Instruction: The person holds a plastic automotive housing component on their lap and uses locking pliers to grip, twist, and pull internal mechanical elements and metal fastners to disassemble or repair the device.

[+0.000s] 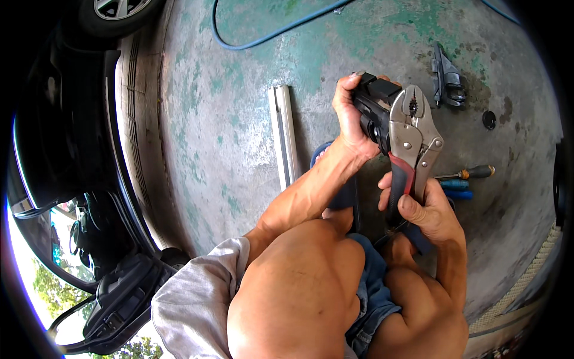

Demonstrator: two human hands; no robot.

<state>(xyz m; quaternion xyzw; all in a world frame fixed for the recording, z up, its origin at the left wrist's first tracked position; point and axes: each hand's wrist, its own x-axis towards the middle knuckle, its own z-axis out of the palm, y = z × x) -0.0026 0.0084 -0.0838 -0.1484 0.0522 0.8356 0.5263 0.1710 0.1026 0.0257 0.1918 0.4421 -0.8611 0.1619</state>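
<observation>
My left hand is wrapped round a black, blocky mechanical part and holds it up above the floor, in front of my knees. In my right hand are locking pliers with silvery metal jaws and black-and-red grips, pointing away from me. The pliers' head overlaps the right side of the black part; I cannot tell whether they touch. The toothed jaws look parted, with nothing visible between them. Some fingers of both hands are hidden behind what they hold.
On the concrete floor at right lie a screwdriver, blue-handled tools, a round black cap and a dark plastic housing. A metal rail lies left of my arm. A blue hose curves behind; a black car stands left.
</observation>
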